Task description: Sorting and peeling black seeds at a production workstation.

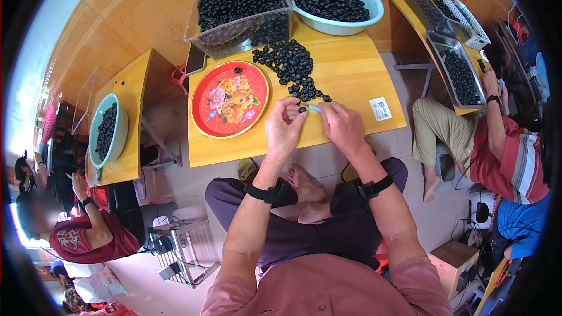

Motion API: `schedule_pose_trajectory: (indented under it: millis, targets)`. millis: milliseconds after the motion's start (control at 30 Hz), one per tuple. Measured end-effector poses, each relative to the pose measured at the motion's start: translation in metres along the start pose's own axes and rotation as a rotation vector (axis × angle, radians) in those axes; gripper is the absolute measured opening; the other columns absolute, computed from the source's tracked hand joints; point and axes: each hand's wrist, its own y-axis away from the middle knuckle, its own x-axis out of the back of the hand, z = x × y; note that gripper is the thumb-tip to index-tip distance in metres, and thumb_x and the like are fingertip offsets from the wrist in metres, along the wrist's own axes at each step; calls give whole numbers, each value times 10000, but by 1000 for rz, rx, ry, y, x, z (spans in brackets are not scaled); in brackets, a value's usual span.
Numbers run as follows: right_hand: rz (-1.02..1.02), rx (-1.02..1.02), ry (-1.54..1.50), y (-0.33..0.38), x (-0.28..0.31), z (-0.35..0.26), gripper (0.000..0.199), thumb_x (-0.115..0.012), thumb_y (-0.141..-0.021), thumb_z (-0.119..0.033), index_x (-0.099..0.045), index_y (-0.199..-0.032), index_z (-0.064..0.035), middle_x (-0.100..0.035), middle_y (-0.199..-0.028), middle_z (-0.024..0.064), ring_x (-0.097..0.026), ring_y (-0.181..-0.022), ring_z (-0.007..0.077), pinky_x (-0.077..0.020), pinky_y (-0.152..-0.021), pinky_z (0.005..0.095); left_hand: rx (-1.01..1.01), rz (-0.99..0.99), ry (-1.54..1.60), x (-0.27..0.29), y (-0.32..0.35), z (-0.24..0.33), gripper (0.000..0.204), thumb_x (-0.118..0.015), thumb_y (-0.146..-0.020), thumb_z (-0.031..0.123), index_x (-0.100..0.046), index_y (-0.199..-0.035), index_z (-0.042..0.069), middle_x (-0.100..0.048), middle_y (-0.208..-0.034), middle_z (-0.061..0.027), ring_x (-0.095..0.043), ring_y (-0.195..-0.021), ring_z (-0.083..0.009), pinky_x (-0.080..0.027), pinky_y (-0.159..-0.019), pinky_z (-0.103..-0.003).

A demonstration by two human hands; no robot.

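Over the near part of the yellow wooden table [357,88], my left hand [282,127] pinches a small round black piece [302,109] between thumb and fingers. My right hand [344,130] grips a light-blue pen-like tool [314,107], its end pointing at that black piece. The tool's far tip is too small to make out. Just beyond both hands lies a loose pile of the same black pieces [293,64], several showing a hole like beads. Left of my left hand sits a red flowered tray [203,96] with a single black piece [237,70] on it.
At the table's back stand a clear plastic bin [218,48] and a pale-blue basin [345,27], both full of black pieces. A white label [380,109] is on the right side. Co-workers sit at side tables, with another basin [122,134] left and a metal tray [436,52] right.
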Motion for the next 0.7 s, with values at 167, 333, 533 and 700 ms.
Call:
schedule_pose_trajectory:
  millis: [167,333,533,700]
  targets:
    - [3,-20,13,-1,1,0,124,-630,-890,-105,-665,-1004,-69,-598,-754,86,-663,-707,272,-535,-582,407,-11,26,73,1,-1,3,331,-754,-847,-19,-623,-1151,-7,-664,-884,-40,-643,-793,-90,-544,-722,-241]
    - [51,-66,-32,-2,-2,-1,132,-651,-889,-108,-674,-1004,-47,-638,-801,104,-660,-723,315,-525,-617,424,14,20,77,1,-2,1,314,-754,-839,-17,-665,-1140,0,-670,-880,-57,-642,-769,-120,-536,-705,-252]
    - [87,-94,-3,-2,-4,0,97,-627,-896,-109,-652,-980,-65,-613,-764,98,-657,-700,293,-529,-597,427,-239,81,-178,9,-1,7,160,-762,-816,21,-739,-972,51,-637,-828,-87,-638,-722,-201,-521,-676,-303]
    - [89,-112,16,-2,0,-2,70,-625,-898,-108,-638,-949,-61,-598,-752,100,-652,-692,302,-525,-590,432,-385,223,-457,58,-22,22,156,-744,-820,14,-728,-970,56,-666,-888,-113,-659,-770,-268,-538,-730,-362]
